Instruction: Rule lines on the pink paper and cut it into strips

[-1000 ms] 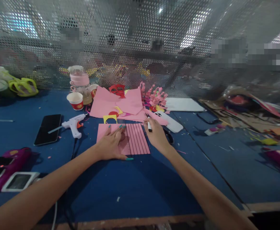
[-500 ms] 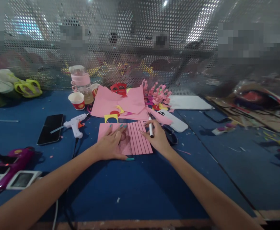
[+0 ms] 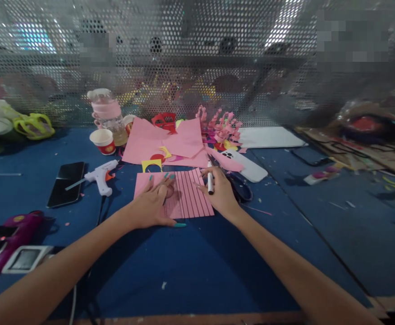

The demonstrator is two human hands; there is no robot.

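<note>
A pink sheet of paper [image 3: 197, 198] lies flat on the blue table, with several dark parallel lines drawn across its right part. My left hand [image 3: 148, 205] rests on its left part, fingers spread, over a see-through ruler-like strip [image 3: 175, 208] with a round hole or circle in it. Most of that strip is under the hand. Near the paper's upper right edge, my right hand [image 3: 221, 192] grips a white marker [image 3: 210, 180], its black end pointing down toward me. The side of this hand touches the paper.
Pink sheets [image 3: 146, 140], a yellow cutout [image 3: 152, 165] and curled pink paper strips [image 3: 222, 126] lie behind. To the left are a glue gun [image 3: 101, 177], a black phone [image 3: 65, 185], a paper cup [image 3: 103, 141] and a bottle [image 3: 106, 113]. A white phone [image 3: 248, 165] sits right.
The view has shifted slightly, so the table items appear a little displaced. Both hands keep nearly the same place on the paper, and the marker stays in my right hand.
</note>
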